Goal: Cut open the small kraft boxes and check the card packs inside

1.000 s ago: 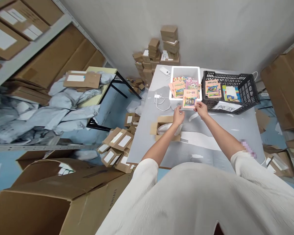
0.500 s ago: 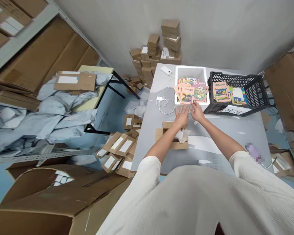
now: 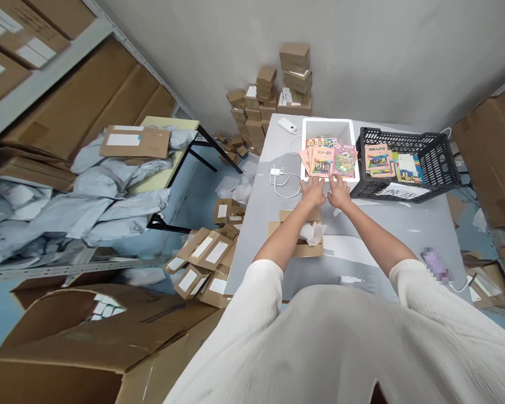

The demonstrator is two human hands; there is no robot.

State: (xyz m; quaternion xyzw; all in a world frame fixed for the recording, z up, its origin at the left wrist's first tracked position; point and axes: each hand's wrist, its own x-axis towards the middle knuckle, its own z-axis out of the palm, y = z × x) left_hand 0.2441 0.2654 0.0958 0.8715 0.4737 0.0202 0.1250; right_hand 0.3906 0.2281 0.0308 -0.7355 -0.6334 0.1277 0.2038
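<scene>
A white foam box (image 3: 328, 124) stands on the grey table (image 3: 263, 224) with colourful booklets in it. Pink-orange booklets (image 3: 322, 161) lie fanned over its front part, next to a pink patterned booklet (image 3: 344, 161). My left hand (image 3: 313, 192) rests at the front rim of the box, its fingers stretched out near the lower edge of the booklets. Beside it, my right hand (image 3: 339, 192) has its fingers apart, their tips at the booklets' lower edge. Just below my left hand sits an open cardboard box (image 3: 307, 249) with white packing wrap (image 3: 312, 233), partly hidden by my left forearm.
A black plastic crate (image 3: 440, 160) with more booklets adjoins the foam box on the right. A white charger with a cable (image 3: 278, 171) lies to the left. A phone (image 3: 436, 265) is at the table's right. Several cartons (image 3: 210, 247) are piled left of the table.
The view has shifted slightly. My right hand has moved from the booklet's corner to lie with fingers at its lower edge; my left hand's fingers now reach the box rim.
</scene>
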